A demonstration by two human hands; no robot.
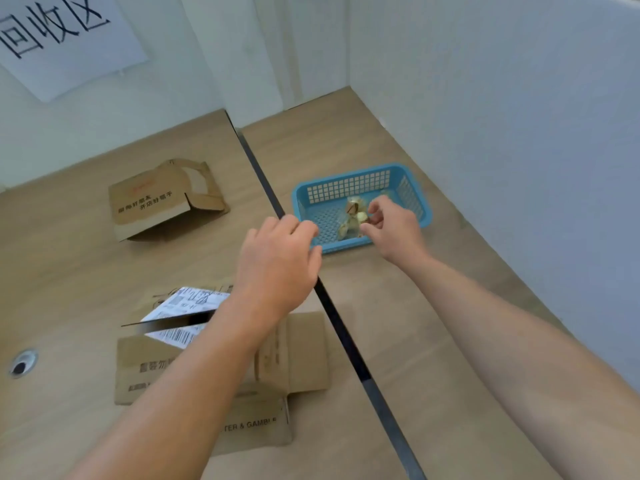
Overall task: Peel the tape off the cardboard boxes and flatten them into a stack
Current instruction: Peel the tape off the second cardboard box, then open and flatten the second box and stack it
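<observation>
- Head view: crumpled tape is pinched by the right hand inside the blue basket, centre right.
- Left hand is bent at the basket's rim; grip cannot be told.
- Cardboard box is seen lower centre, nearer the left hand.

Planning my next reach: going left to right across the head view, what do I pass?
Desk hole → far flat box → left hand → blue basket. The near box and the right hand, pinching tape in the basket, overlap these, so I left them out.
</observation>
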